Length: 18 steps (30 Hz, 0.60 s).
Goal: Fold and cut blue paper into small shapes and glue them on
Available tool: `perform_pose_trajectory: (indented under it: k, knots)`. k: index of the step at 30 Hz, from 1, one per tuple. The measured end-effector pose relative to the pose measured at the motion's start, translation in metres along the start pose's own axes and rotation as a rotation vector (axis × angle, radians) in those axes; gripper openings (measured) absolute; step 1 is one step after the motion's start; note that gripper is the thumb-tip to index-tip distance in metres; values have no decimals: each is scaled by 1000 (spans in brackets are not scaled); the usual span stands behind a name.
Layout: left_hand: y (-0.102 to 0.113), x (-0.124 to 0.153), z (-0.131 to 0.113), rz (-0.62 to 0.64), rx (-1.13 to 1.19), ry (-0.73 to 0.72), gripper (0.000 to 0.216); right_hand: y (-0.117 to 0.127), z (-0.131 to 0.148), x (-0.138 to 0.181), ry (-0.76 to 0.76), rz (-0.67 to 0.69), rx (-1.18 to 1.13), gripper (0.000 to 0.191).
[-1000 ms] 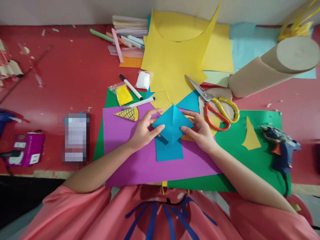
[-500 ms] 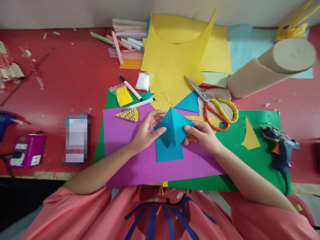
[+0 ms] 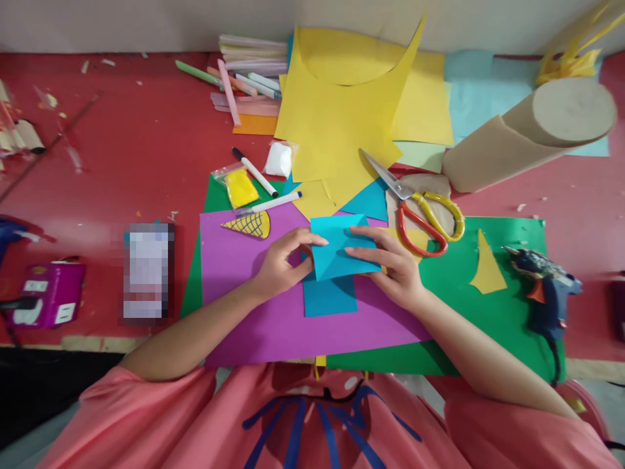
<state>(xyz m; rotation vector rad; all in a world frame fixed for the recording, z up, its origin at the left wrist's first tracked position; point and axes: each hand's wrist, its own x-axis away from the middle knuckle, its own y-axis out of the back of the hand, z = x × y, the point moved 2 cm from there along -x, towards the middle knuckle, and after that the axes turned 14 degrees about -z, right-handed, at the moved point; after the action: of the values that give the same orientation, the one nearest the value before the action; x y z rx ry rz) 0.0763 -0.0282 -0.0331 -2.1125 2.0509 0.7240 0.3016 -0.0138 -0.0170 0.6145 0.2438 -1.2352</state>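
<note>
A creased square of blue paper (image 3: 336, 251) is held up between both hands, its face spread nearly flat. My left hand (image 3: 286, 260) pinches its left edge with the thumb and fingers. On the right side, my right hand (image 3: 393, 264) grips the paper, two fingers lying across its face and the thumb hidden or below. Beneath it another blue paper piece (image 3: 331, 299) lies on the purple sheet (image 3: 254, 332). A yellow paper cone shape with dark crossed lines (image 3: 248, 225) rests left of my left hand. Scissors (image 3: 407, 195) with red and yellow handles lie beyond my right hand.
A blue glue gun (image 3: 549, 293) and a yellow scrap (image 3: 488, 267) lie on the green sheet (image 3: 454, 312) at right. Large yellow paper (image 3: 342, 111), markers (image 3: 256, 170) and clay packets (image 3: 241, 189) are farther back. A beige roll (image 3: 527, 137) leans at back right.
The blue paper was folded to a raised point between my hands; now it is opened out into a flatter square. My right fingers have moved onto its face.
</note>
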Motion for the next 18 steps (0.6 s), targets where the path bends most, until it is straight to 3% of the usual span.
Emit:
perform_pose_trajectory:
  k: [7, 11, 18]
  knots:
    - [2, -4, -6, -167, -151, -30, 31, -4, -2, 1, -112, -184, 185, 34]
    - [1, -5, -10, -132, -220, -78, 31, -4, -5, 4, -180, -133, 169, 25]
    - [3, -2, -5, -92, -143, -99, 29, -2, -11, 4, -237, -204, -15, 13]
